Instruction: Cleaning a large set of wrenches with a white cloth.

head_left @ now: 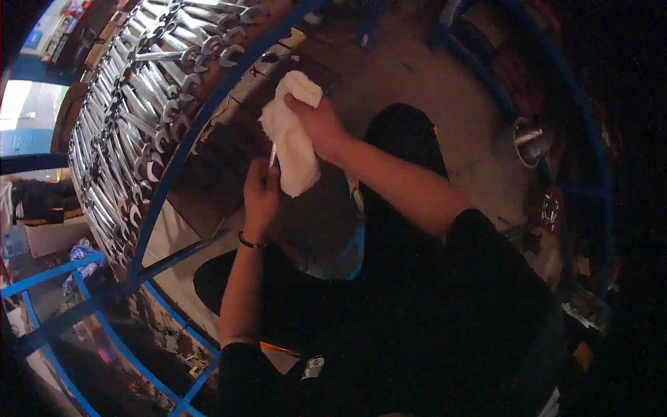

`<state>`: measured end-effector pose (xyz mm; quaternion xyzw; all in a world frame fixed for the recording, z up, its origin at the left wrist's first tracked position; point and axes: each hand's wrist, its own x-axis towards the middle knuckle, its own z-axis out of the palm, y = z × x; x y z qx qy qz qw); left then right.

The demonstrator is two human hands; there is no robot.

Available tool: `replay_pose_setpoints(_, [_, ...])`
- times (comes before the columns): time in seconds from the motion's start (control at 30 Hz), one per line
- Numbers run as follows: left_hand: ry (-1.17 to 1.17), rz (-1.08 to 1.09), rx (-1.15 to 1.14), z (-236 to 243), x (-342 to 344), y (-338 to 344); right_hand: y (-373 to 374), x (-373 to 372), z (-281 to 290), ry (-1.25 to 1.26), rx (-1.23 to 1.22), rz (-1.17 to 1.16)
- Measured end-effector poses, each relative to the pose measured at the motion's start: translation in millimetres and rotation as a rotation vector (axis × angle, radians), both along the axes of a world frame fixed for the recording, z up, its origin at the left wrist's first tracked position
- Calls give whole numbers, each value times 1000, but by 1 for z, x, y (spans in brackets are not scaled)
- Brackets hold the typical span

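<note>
My right hand (321, 128) grips a white cloth (293, 167), which is folded around a thin shiny metal tool (272, 156), possibly a wrench. My left hand (261, 187) holds the lower end of that tool, just below and left of the cloth. The rest of the tool is hidden under the cloth. Many shiny open-ended wrenches (139, 104) lie in dense rows in the upper left, beyond a blue metal bar.
Blue metal frames (83, 292) stand at my left and curve round the right side. My dark-clothed knees are below the cloth. A round container (524, 142) with metal pieces sits at right. Bags and a cardboard box (52, 240) lie at left.
</note>
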<state>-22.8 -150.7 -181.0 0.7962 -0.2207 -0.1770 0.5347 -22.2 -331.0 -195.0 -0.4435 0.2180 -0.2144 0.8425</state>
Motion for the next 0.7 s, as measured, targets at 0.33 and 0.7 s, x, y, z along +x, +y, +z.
replay_pose_setpoints(0.33, [-30,20,-47,-14,-4,9,30,-16,-7,70,74,59])
replay_pose_setpoints(0.7, [-146,94,88,2,-3,28,35,0,-3,80,56,187])
